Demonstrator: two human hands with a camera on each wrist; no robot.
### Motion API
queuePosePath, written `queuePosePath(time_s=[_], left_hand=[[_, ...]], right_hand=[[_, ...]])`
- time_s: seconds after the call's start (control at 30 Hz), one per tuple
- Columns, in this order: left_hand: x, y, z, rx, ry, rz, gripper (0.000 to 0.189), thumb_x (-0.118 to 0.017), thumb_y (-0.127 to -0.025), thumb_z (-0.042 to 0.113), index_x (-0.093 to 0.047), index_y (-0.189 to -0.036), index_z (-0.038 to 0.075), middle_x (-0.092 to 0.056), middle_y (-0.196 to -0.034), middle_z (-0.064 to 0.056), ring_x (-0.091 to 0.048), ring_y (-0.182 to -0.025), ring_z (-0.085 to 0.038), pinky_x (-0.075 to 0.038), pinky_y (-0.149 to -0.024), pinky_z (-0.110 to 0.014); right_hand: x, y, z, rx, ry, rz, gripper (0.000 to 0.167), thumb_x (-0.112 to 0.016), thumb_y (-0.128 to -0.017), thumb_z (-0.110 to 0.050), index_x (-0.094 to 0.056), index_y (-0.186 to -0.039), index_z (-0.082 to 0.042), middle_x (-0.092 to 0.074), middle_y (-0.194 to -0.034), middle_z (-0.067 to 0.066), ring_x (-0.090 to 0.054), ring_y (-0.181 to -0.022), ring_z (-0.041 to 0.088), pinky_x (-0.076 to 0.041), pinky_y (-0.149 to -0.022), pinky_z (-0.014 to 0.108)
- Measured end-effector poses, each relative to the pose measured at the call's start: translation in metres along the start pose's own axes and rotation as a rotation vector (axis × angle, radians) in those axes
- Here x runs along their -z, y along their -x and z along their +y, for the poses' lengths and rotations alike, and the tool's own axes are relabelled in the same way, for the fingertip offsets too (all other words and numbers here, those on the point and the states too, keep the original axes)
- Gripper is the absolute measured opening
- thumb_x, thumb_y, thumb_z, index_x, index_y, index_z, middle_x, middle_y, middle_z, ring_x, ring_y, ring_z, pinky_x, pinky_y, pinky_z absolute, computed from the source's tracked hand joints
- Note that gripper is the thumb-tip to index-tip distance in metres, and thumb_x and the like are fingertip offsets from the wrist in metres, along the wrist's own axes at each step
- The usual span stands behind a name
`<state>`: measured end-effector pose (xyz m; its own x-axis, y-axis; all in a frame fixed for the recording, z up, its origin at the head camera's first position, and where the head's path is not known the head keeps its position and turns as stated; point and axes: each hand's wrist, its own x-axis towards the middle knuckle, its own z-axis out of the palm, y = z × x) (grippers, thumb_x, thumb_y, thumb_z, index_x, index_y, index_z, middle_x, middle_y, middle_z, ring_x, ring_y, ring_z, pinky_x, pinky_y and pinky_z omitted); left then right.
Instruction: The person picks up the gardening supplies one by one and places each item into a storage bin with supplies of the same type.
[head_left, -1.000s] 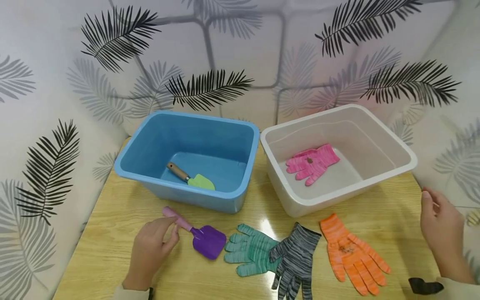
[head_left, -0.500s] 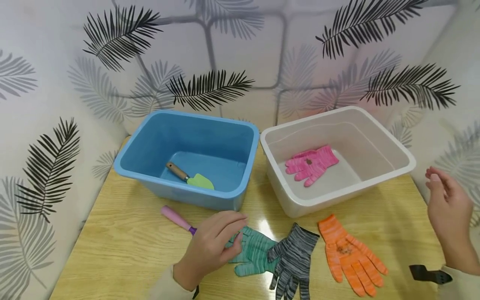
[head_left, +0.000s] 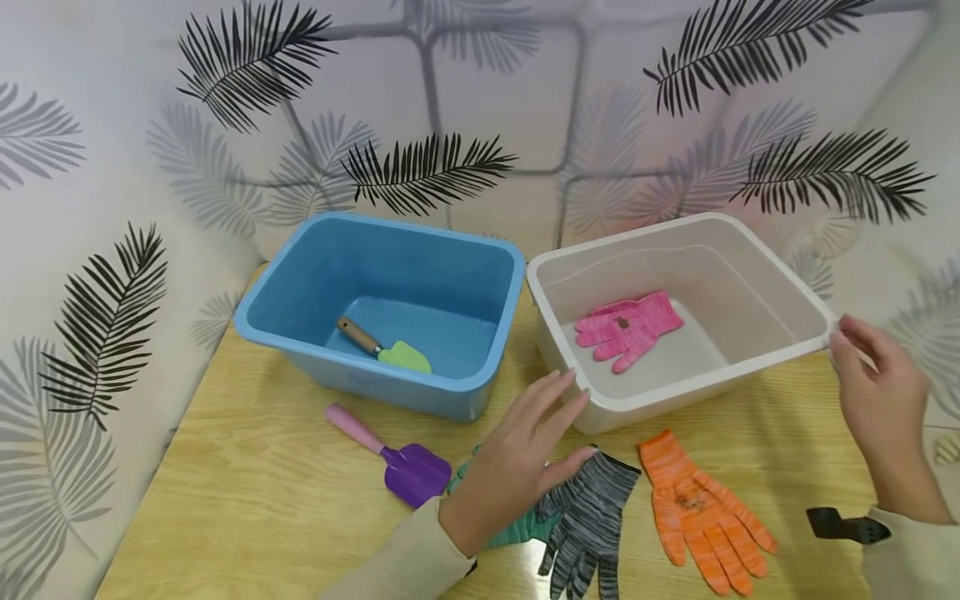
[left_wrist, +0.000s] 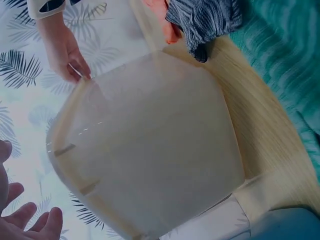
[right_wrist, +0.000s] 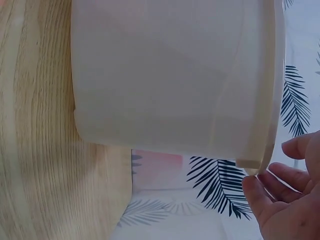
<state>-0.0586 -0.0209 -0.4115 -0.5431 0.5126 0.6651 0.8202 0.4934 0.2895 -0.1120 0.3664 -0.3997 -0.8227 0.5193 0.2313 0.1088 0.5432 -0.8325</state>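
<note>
A whitish plastic basin [head_left: 693, 387] stands at the right of the table with a pink glove [head_left: 633, 327] inside. My left hand [head_left: 517, 454] is over the green glove [head_left: 525, 532], fingers extended toward the basin's near left corner. In the left wrist view its fingers [left_wrist: 30, 220] are spread and hold nothing. My right hand [head_left: 881, 392] is at the basin's right corner. In the right wrist view, the right hand [right_wrist: 290, 205] touches the rim with its fingertips, the fingers loosely bent. A grey striped glove [head_left: 592, 508] overlaps the green one, partly hidden by my left hand.
A blue basin [head_left: 367, 371] stands on the left with a green-bladed, wooden-handled trowel [head_left: 390, 348] in it. In front lies a purple toy shovel [head_left: 412, 471]. An orange glove [head_left: 705, 508] lies on the wooden table [head_left: 232, 467]. Leaf-patterned cloth [head_left: 480, 83] hangs behind.
My left hand has moved right from beside the purple shovel, across the green glove, toward the white basin, its fingers straightening. My right hand has come in to the basin's right corner.
</note>
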Motion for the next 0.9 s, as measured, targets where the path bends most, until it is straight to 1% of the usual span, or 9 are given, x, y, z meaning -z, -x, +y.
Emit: queuePosePath(time_s=[0.07, 0.17, 0.3, 0.4, 0.5, 0.63, 0.7, 0.9], left_hand=[[-0.007, -0.005, -0.002, -0.005, -0.014, -0.007, 0.055, -0.063, -0.089, 0.031, -0.047, -0.135, 0.005, -0.036, -0.143, -0.011, -0.032, -0.133, -0.025, -0.028, -0.106, -0.030], [-0.017, -0.010, -0.004, -0.026, -0.041, -0.009, 0.048, -0.061, -0.091, 0.030, -0.052, -0.131, 0.007, -0.041, -0.140, -0.010, -0.035, -0.130, -0.025, -0.028, -0.106, -0.029], [-0.025, -0.013, -0.005, -0.054, -0.073, 0.005, 0.039, -0.061, -0.091, 0.028, -0.059, -0.125, 0.009, -0.049, -0.133, -0.011, -0.039, -0.128, -0.024, -0.029, -0.105, -0.027], [-0.029, -0.015, -0.005, -0.064, -0.084, 0.017, 0.034, -0.062, -0.091, 0.026, -0.062, -0.121, 0.010, -0.053, -0.128, -0.009, -0.040, -0.127, -0.022, -0.030, -0.105, -0.026], [-0.032, -0.018, -0.004, -0.070, -0.098, 0.031, 0.031, -0.062, -0.090, 0.024, -0.064, -0.118, 0.011, -0.058, -0.122, -0.007, -0.043, -0.125, -0.021, -0.030, -0.104, -0.026], [-0.034, -0.021, -0.003, -0.061, -0.108, 0.042, 0.027, -0.064, -0.089, 0.023, -0.067, -0.113, 0.011, -0.062, -0.115, -0.005, -0.048, -0.120, -0.020, -0.030, -0.104, -0.026], [-0.034, -0.023, -0.002, -0.053, -0.108, 0.042, 0.025, -0.064, -0.089, 0.022, -0.068, -0.111, 0.011, -0.063, -0.112, -0.005, -0.049, -0.119, -0.019, -0.030, -0.104, -0.025], [-0.035, -0.027, -0.002, -0.043, -0.112, 0.050, 0.020, -0.066, -0.088, 0.020, -0.069, -0.105, 0.011, -0.064, -0.107, -0.004, -0.052, -0.115, -0.017, -0.031, -0.103, -0.025]], right_hand=[[-0.002, -0.001, 0.001, 0.021, -0.003, 0.022, 0.036, -0.056, -0.092, -0.022, -0.058, -0.127, -0.013, -0.058, -0.113, -0.009, -0.052, -0.106, -0.002, -0.040, -0.087, 0.010], [-0.005, -0.004, 0.002, 0.030, 0.021, 0.041, 0.037, -0.057, -0.092, -0.021, -0.058, -0.127, -0.009, -0.058, -0.114, -0.006, -0.052, -0.105, -0.003, -0.040, -0.089, 0.013], [-0.008, -0.010, 0.002, -0.033, 0.039, 0.021, 0.039, -0.056, -0.092, -0.024, -0.056, -0.129, -0.009, -0.056, -0.120, 0.000, -0.052, -0.106, -0.002, -0.041, -0.091, 0.015], [-0.009, -0.013, 0.002, -0.109, 0.024, 0.010, 0.040, -0.056, -0.092, -0.027, -0.057, -0.129, -0.012, -0.058, -0.115, -0.005, -0.054, -0.100, -0.004, -0.041, -0.086, 0.010], [-0.010, -0.015, 0.002, -0.146, -0.025, 0.021, 0.039, -0.058, -0.091, -0.026, -0.058, -0.128, -0.013, -0.059, -0.100, -0.015, -0.055, -0.091, -0.004, -0.041, -0.077, 0.005], [-0.013, -0.017, 0.002, -0.139, -0.109, 0.037, 0.038, -0.060, -0.090, -0.021, -0.059, -0.126, -0.008, -0.058, -0.087, -0.021, -0.056, -0.083, -0.004, -0.041, -0.071, 0.005], [-0.014, -0.017, 0.002, -0.144, -0.147, 0.047, 0.038, -0.061, -0.090, -0.019, -0.059, -0.125, -0.007, -0.058, -0.085, -0.020, -0.056, -0.081, -0.004, -0.041, -0.070, 0.005], [-0.018, -0.017, 0.002, -0.190, -0.332, 0.072, 0.037, -0.062, -0.088, -0.012, -0.059, -0.123, -0.002, -0.061, -0.084, -0.014, -0.059, -0.081, 0.000, -0.043, -0.069, 0.005]])
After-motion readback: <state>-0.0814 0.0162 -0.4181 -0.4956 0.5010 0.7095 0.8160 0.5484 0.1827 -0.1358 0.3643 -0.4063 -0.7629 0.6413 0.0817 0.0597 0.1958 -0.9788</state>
